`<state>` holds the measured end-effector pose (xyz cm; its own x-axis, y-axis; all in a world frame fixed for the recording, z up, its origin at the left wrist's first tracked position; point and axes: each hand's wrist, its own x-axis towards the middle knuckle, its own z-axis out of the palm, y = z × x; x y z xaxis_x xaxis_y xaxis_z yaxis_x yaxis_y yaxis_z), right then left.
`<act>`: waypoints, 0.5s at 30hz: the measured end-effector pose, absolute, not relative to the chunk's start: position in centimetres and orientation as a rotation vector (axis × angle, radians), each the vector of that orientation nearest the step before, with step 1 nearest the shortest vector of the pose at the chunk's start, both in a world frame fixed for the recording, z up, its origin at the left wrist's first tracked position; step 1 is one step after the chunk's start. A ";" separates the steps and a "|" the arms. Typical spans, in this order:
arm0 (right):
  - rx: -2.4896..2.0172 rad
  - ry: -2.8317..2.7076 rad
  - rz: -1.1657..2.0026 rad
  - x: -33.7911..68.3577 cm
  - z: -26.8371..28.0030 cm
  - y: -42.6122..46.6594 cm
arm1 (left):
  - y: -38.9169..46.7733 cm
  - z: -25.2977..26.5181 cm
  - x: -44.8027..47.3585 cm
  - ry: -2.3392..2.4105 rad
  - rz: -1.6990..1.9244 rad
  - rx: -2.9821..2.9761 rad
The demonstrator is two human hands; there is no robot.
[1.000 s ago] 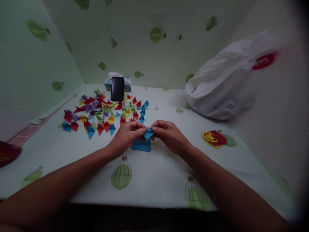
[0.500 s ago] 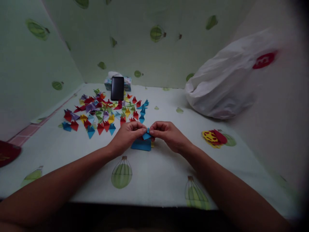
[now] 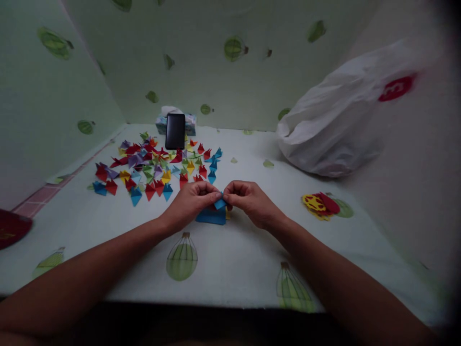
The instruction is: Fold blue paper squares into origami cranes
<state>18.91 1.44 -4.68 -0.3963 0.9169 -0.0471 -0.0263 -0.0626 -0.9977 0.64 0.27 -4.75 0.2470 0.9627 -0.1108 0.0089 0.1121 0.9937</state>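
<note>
A small piece of folded blue paper (image 3: 220,203) is pinched between my two hands at the middle of the table. My left hand (image 3: 192,202) grips its left side with thumb and forefinger, and my right hand (image 3: 250,201) grips its right side the same way. Fingers cover much of the fold. Below it lies a flat stack of blue paper (image 3: 211,216), with a bit of yellow showing at its right edge. Beyond my left hand spread several small folded paper cranes (image 3: 136,195) in red, blue, yellow, green and purple.
A dark phone (image 3: 175,131) leans on a tissue box (image 3: 190,124) behind the cranes. On the right are a white plastic bag (image 3: 324,129) and yellow and red cut-outs (image 3: 317,204). A dark red object (image 3: 12,229) sits at the left edge.
Both hands remain in nearly the same place. The blue paper between the fingertips has turned slightly and shifted a little to the right.
</note>
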 end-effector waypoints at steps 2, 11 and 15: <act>-0.999 -1.445 1.572 19.0 -4.7 1.5 | 0.3 -4.7 0.7 1.071 0.936 1.185; -0.889 -1.330 1.708 19.6 -5.3 2.0 | 0.3 -4.7 0.7 1.044 0.984 1.061; -0.872 -1.341 1.702 19.6 -5.4 2.1 | 0.3 -4.5 0.8 1.041 1.009 1.058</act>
